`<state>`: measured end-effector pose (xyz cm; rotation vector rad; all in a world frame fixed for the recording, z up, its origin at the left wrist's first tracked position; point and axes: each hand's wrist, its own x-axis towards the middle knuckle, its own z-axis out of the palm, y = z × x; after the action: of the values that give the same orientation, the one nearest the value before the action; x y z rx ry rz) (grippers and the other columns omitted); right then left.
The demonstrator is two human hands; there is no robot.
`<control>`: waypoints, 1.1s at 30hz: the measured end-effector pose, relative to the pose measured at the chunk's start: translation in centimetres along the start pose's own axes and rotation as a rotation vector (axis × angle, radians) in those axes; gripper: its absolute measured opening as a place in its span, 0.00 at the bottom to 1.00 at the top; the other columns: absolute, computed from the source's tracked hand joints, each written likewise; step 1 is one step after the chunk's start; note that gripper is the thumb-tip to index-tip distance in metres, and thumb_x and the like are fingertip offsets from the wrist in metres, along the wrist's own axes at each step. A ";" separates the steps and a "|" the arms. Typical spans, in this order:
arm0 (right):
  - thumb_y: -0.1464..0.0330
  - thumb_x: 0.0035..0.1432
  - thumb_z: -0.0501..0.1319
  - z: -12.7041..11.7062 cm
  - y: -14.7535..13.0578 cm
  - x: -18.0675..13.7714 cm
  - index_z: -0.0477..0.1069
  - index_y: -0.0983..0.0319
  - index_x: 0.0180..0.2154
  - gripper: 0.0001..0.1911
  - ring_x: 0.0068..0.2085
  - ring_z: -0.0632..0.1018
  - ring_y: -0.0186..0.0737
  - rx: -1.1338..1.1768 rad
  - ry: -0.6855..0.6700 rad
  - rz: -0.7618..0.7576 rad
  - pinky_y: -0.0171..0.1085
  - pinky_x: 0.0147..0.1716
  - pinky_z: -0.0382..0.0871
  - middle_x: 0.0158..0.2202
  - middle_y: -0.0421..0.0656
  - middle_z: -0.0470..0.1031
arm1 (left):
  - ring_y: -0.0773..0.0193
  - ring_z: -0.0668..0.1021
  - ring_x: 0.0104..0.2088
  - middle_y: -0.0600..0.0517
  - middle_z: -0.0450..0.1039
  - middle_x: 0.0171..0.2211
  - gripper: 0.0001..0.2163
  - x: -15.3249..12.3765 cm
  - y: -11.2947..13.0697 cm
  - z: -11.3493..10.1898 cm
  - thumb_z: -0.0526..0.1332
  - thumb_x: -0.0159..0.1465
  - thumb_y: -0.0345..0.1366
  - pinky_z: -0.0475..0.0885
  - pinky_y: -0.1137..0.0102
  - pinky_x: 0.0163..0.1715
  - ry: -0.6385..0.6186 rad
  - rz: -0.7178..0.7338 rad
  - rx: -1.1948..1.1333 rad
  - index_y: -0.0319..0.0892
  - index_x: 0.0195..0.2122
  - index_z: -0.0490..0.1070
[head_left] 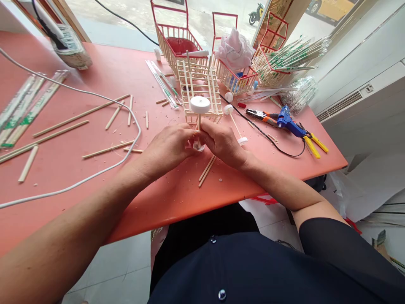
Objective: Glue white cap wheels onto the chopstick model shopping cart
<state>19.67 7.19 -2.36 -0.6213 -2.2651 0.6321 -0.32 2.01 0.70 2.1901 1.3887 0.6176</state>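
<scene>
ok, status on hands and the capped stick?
Left hand, right hand: both pinching thin wooden stick with white round plastic caps, held upright. Pale wooden lattice frame close behind, loose sticks under right hand.

You're working in bright, even daylight coming through the window point(139, 12) ahead of you. The worktop point(95, 169) carries only soft, faint shadows. Focus is sharp in the middle, while the edges bend and stretch from wide-angle distortion.

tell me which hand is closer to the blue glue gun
Right. The right hand pinches the wheeled stick, left of the glue gun; the left hand holds it too, farther left.
</scene>
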 end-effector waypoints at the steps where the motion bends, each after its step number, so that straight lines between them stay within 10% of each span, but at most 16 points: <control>1: 0.54 0.85 0.52 0.0 0.0 0.0 0.60 0.55 0.37 0.20 0.36 0.70 0.36 0.006 0.004 -0.009 0.36 0.41 0.69 0.33 0.36 0.67 | 0.53 0.83 0.43 0.50 0.84 0.42 0.06 0.0 -0.1 0.0 0.67 0.64 0.35 0.74 0.63 0.48 0.000 -0.002 -0.001 0.48 0.39 0.84; 33: 0.57 0.85 0.52 -0.1 0.1 0.0 0.60 0.55 0.37 0.19 0.34 0.66 0.35 -0.006 0.034 -0.058 0.35 0.38 0.65 0.32 0.35 0.64 | 0.53 0.83 0.43 0.48 0.84 0.43 0.06 0.1 0.0 0.1 0.68 0.64 0.35 0.72 0.64 0.48 -0.011 -0.025 0.025 0.45 0.41 0.85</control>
<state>19.74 7.25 -2.38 -0.5630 -2.2458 0.5818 -0.23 2.12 0.65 2.1887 1.4236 0.5805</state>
